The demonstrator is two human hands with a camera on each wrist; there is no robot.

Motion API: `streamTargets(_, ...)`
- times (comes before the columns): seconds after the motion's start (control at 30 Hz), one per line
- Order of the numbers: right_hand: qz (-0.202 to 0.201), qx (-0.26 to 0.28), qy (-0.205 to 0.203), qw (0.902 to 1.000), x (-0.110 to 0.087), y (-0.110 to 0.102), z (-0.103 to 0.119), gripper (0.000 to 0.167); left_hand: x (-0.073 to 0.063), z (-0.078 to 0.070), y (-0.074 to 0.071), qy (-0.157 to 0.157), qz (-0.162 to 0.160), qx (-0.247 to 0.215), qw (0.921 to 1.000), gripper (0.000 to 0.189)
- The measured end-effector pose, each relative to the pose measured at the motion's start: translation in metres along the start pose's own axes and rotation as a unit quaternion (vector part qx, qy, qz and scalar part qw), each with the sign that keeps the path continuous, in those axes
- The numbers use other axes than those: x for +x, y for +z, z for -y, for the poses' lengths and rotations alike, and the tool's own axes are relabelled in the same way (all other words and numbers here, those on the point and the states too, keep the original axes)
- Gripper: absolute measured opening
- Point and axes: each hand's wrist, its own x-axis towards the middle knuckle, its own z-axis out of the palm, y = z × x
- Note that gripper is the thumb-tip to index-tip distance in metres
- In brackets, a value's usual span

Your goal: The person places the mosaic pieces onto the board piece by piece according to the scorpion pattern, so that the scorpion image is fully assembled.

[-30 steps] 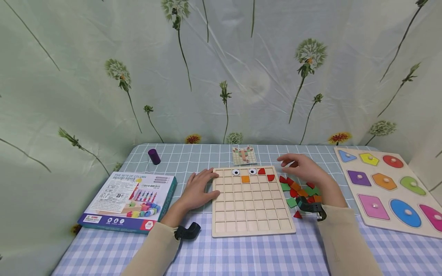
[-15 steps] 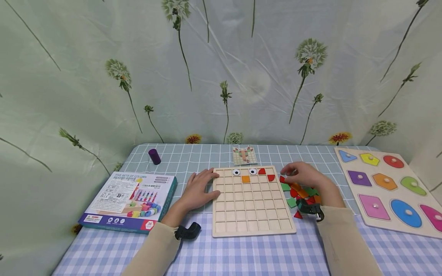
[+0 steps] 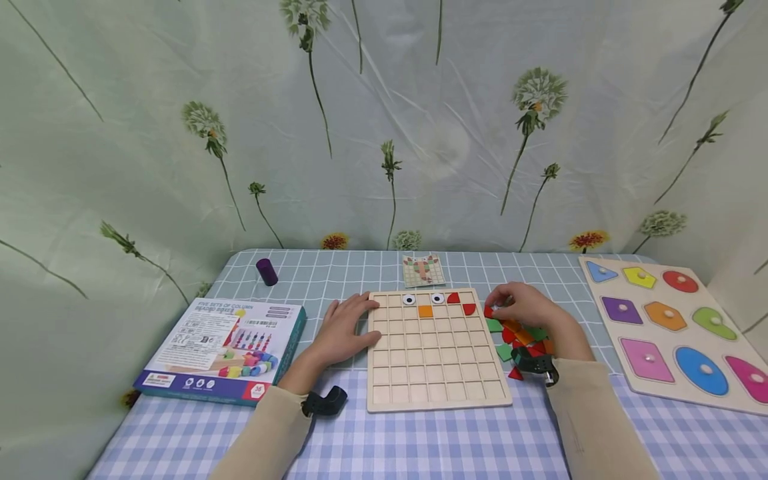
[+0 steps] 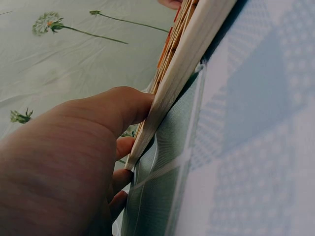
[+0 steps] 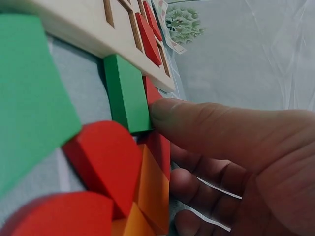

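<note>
A wooden grid board (image 3: 435,357) lies in the middle of the table. Two round eye tiles (image 3: 409,300), two red rounded tiles (image 3: 469,309) and an orange square tile (image 3: 425,311) sit in its far rows. My left hand (image 3: 344,331) rests against the board's left edge, thumb and fingertips touching it. On the right, my right hand (image 3: 528,308) pinches a red block (image 5: 150,90) beside the board's far right corner; the fingers partly hide the block's shape. Right under that hand are loose green (image 3: 503,352), red and orange blocks.
A picture card (image 3: 423,271) lies behind the board. At left are a boxed bead toy (image 3: 225,350) and a purple cylinder (image 3: 267,272). A knobbed shape puzzle (image 3: 657,327) lies at right. A hanging cloth (image 3: 336,133) backs the table.
My right hand has come down from above the loose blocks and drawn its fingertips together on the red block. My left hand stays at the board's edge.
</note>
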Motion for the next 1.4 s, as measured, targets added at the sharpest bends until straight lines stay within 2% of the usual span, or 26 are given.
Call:
streamTargets(0.5, -0.002, 0.016, -0.010, 0.9998, 0.0008, 0.0021, 0.0020, 0.010, 0.0003, 0.0020, 0.0020, 0.003, -0.004, 0.000, 1.0000, 0.054)
streamTargets(0.73, 0.001, 0.010, -0.011, 0.9999, 0.0006, 0.0018, 0.0025, 0.018, 0.0012, 0.0013, 0.0031, 0.008, -0.008, -0.002, 0.9999, 0.055)
streamTargets(0.97, 0.001, 0.017, -0.015, 0.9997, 0.0012, 0.0032, 0.0015, 0.016, 0.0008, -0.0009, 0.0011, 0.002, -0.003, -0.003, 1.0000, 0.055)
streamTargets(1.3, -0.012, 0.034, -0.024, 0.9991, 0.0026, 0.0038, 0.0004, 0.008, 0.0012, 0.0004, 0.0012, 0.003, -0.005, -0.005, 1.0000, 0.054)
streamTargets(1.4, -0.029, 0.037, -0.027, 0.9985, 0.0027, 0.0030, 0.0008, 0.004, 0.0012, 0.0008, 0.0016, 0.005, -0.004, -0.003, 1.0000, 0.055)
